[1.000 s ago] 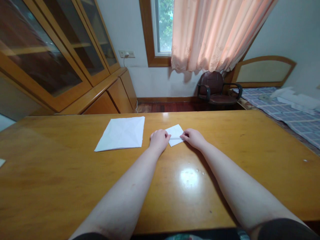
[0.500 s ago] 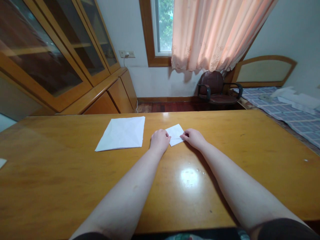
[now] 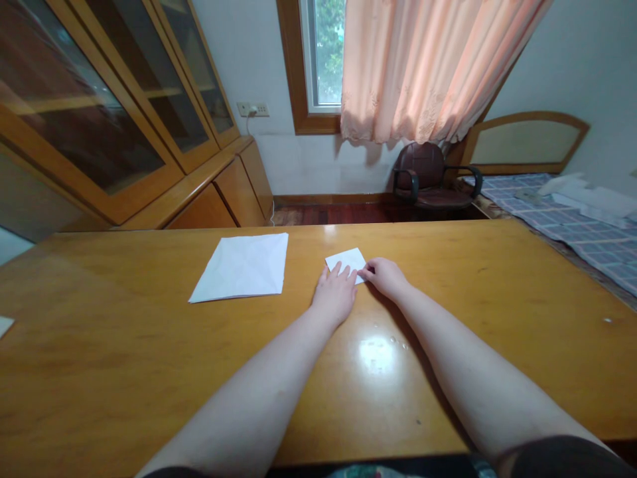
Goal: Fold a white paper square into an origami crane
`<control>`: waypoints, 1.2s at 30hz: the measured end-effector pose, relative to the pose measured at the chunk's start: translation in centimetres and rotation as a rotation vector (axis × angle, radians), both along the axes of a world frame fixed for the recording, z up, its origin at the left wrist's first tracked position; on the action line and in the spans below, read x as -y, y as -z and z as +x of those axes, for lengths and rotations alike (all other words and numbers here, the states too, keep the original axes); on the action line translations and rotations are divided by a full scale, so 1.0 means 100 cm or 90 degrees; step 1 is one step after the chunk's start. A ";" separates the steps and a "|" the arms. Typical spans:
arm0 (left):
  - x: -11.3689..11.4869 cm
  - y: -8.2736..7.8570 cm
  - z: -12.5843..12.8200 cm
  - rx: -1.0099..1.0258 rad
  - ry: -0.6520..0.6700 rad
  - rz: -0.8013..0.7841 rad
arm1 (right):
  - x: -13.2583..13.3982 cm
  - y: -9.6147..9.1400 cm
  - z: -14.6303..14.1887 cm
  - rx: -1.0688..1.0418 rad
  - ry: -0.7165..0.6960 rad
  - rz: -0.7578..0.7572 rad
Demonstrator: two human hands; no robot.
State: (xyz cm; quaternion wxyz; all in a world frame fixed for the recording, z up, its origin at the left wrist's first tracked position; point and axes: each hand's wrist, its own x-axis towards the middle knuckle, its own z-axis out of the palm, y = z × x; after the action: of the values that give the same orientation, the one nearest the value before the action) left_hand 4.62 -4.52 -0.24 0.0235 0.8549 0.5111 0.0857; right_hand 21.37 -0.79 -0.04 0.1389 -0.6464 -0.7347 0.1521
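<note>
A small folded piece of white paper lies on the wooden table. Across its near part my left hand rests flat, fingers spread, covering the lower left of the paper. My right hand is closed at the paper's right corner, which it pinches between thumb and fingers. To the left lies a larger stack of white paper sheets, apart from both hands.
A scrap of white paper shows at the table's left edge. Beyond the table stand a glass-door cabinet, a brown armchair and a bed with a checked cover. A light spot reflects off the tabletop.
My left hand has shifted right from the paper's left edge and opened out, its fingers now spread flat on the paper. My right hand stays at the right corner.
</note>
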 end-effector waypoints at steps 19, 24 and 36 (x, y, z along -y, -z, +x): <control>-0.018 -0.001 -0.017 0.049 -0.115 -0.025 | -0.001 0.005 0.012 -0.110 -0.124 -0.027; -0.017 -0.005 -0.016 0.059 -0.067 -0.043 | 0.002 -0.001 0.011 -0.107 -0.150 0.125; -0.016 -0.002 -0.014 0.086 -0.016 -0.068 | -0.004 0.004 0.013 -0.172 -0.048 0.027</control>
State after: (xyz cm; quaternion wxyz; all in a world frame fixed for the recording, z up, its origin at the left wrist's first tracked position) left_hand 3.23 -2.91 0.00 0.1025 0.8383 0.5228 0.1159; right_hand 22.65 -0.43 -0.42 0.2444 -0.5887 -0.7362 0.2272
